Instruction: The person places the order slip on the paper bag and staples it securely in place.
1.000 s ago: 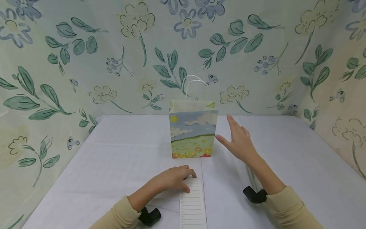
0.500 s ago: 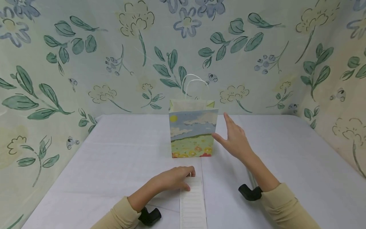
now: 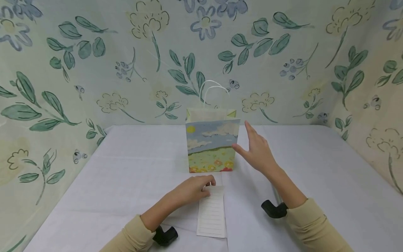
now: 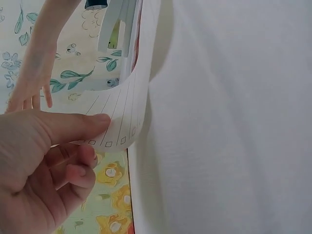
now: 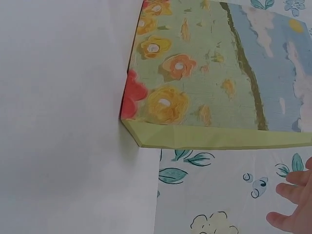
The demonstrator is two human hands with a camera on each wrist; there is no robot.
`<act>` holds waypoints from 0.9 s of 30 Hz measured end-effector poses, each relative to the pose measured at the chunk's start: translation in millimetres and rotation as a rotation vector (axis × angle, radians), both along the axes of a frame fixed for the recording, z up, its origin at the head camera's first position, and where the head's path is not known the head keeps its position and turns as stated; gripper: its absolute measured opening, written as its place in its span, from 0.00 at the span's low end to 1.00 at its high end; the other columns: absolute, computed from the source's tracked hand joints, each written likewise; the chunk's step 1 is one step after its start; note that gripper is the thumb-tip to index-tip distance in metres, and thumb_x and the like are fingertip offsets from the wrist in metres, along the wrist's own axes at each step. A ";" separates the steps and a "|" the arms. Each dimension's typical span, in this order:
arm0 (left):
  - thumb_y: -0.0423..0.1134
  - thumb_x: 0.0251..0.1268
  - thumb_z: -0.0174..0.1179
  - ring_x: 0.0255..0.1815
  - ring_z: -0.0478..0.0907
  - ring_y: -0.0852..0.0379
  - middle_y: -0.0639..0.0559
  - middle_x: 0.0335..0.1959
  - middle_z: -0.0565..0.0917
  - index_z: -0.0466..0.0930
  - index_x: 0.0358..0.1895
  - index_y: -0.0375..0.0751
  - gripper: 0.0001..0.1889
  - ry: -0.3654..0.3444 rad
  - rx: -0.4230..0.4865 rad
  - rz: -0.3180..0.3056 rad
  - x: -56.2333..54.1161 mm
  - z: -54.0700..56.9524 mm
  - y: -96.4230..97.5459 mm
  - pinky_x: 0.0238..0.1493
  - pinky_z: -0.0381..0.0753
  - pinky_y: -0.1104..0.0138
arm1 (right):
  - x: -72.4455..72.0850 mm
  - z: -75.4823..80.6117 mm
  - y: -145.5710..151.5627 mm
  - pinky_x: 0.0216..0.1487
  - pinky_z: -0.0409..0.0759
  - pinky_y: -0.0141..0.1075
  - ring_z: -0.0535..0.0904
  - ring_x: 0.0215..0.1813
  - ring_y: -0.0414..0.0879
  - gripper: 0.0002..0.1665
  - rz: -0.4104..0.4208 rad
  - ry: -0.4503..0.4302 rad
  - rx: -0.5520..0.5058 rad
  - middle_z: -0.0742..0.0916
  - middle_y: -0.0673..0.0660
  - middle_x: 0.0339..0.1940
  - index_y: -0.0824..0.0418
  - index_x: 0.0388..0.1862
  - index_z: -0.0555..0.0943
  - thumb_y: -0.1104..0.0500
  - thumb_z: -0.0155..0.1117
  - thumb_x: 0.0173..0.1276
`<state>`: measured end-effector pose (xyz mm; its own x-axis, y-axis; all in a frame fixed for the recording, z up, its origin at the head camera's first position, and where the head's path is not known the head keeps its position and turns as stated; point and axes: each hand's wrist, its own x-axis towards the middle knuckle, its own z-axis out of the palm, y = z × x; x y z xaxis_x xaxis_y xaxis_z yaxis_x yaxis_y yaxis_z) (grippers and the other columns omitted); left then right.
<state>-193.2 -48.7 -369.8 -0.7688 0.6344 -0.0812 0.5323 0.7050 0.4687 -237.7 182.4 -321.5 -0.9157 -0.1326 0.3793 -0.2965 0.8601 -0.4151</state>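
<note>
My left hand (image 3: 192,190) pinches the far end of a narrow lined paper sheet (image 3: 211,215) with small checkboxes. In the left wrist view the thumb lies on the printed side of the sheet (image 4: 122,117), which curves upward, and the other fingers curl behind it. A paper gift bag (image 3: 212,147) with a painted meadow and sky stands upright just beyond, its white handles raised. Beside the bag's right edge, my right hand (image 3: 259,152) is spread with its thumb towards the front; whether it touches the bag I cannot tell. Its fingers (image 5: 287,195) show at the right wrist view's corner.
A white cloth (image 3: 141,168) covers the table. Floral fabric (image 3: 138,70) hangs behind and at both sides. Under the right forearm lies a pale strip-like object (image 3: 277,195), mostly hidden. Black wrist-worn pieces (image 3: 165,236) sit below each wrist.
My left hand has moved slightly forward towards the bag with the sheet, whose near end now shows. My right hand has shifted a little left, closer to the bag.
</note>
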 end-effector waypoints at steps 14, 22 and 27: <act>0.36 0.60 0.58 0.38 0.78 0.60 0.54 0.40 0.82 0.78 0.41 0.45 0.06 0.105 0.138 0.067 -7.4 4.4 0.6 0.37 0.77 0.72 | -0.2 8.2 -8.5 0.65 0.56 0.60 0.53 0.72 0.61 0.55 0.036 0.017 -0.053 0.56 0.62 0.73 0.60 0.73 0.42 0.34 0.54 0.60; 0.36 0.60 0.58 0.28 0.72 0.63 0.53 0.37 0.82 0.79 0.42 0.43 0.08 0.155 0.202 0.134 -11.8 8.8 -0.7 0.29 0.72 0.73 | 0.2 11.8 -10.8 0.66 0.56 0.59 0.51 0.72 0.61 0.56 0.042 -0.021 -0.081 0.54 0.61 0.74 0.58 0.74 0.40 0.32 0.52 0.59; 0.37 0.61 0.57 0.25 0.70 0.63 0.52 0.37 0.82 0.80 0.44 0.42 0.09 0.176 0.223 0.152 -14.9 14.5 -1.2 0.26 0.70 0.74 | -0.2 12.5 -11.6 0.66 0.55 0.59 0.50 0.73 0.61 0.56 0.056 -0.046 -0.112 0.53 0.62 0.74 0.57 0.74 0.39 0.31 0.51 0.60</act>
